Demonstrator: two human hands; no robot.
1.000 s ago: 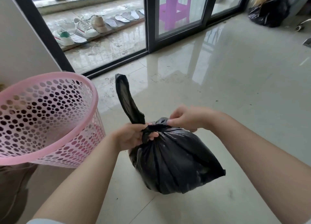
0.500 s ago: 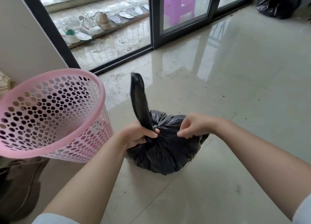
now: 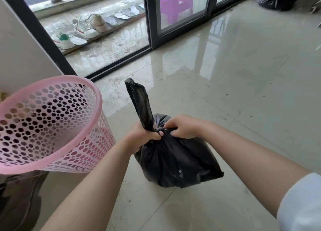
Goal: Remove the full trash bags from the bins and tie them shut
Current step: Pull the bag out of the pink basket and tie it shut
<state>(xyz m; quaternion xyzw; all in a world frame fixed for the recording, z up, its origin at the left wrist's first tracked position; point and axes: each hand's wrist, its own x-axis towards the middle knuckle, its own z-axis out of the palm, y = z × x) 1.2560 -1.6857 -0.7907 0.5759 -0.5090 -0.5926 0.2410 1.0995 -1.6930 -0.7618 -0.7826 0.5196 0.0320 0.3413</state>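
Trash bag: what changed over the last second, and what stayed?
The right hand moved in beside the left hand at the neck of the trash bag. Both hands still grip it; the tail still sticks up. The pink bin is unchanged.

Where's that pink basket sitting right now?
In the head view the pink basket is at the left edge, tilted, just left of the black trash bag that both hands hold on the floor.
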